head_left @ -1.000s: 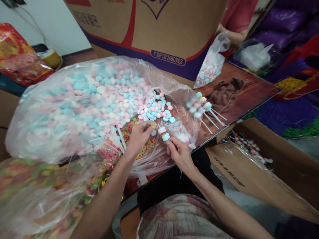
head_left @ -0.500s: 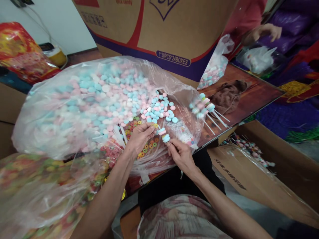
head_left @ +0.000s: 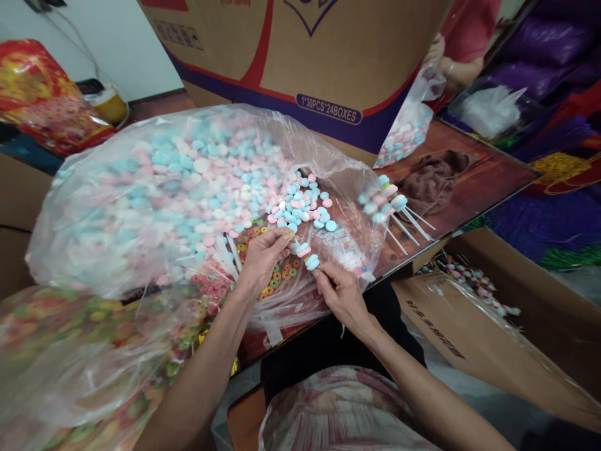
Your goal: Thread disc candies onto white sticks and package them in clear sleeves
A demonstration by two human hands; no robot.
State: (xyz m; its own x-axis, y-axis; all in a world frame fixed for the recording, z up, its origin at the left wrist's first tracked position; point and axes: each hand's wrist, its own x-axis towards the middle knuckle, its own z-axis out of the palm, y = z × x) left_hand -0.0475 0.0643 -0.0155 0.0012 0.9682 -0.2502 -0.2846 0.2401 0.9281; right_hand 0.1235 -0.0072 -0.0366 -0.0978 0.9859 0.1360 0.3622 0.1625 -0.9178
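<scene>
My right hand [head_left: 341, 294] pinches the lower end of a candy skewer [head_left: 303, 249], a stick strung with blue, pink and white candies and small rings between them. At the skewer's upper end, my left hand [head_left: 265, 254] holds a small yellow-green candy ring [head_left: 290, 234] between thumb and fingertips. Just beyond my hands lies a spill of loose pastel candies [head_left: 300, 203]. Candy rings [head_left: 284, 272] are scattered beneath and between my hands. White sticks [head_left: 226, 254] lie left of my left hand, beside pink-red rings [head_left: 211, 285].
A large clear bag [head_left: 154, 200] of pastel candies covers much of the table [head_left: 493, 150]. Skewers [head_left: 392, 200] rest near the right edge, by a brown cloth [head_left: 436, 181]. A printed carton [head_left: 263, 56] stands behind; an open carton [head_left: 436, 326] with skewers is lower right. A person's hand [head_left: 436, 53] is behind the carton.
My left hand's fingertips have closed further over the ring at the skewer's upper end. The other person's hand has moved left, to the small candy bag by the carton.
</scene>
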